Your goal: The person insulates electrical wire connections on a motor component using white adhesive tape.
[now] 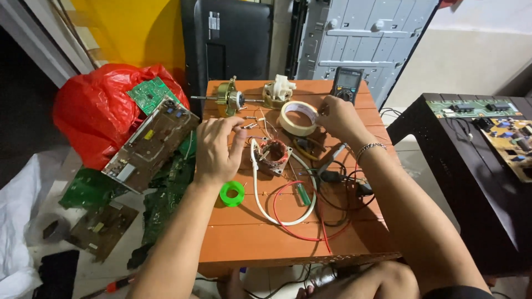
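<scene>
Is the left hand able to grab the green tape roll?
Probably yes. The green tape roll lies bare on the table beside the left hand's wrist, nothing covering it.

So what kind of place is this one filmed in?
Most likely a home or small electronics repair spot. A low orange table holds a wound motor stator, a multimeter and loose wires, circuit boards lie piled on the floor, and the person's left hand and right hand work over the parts.

Both hands (219, 147) (338, 117) outstretched, fingers curled downward.
</scene>
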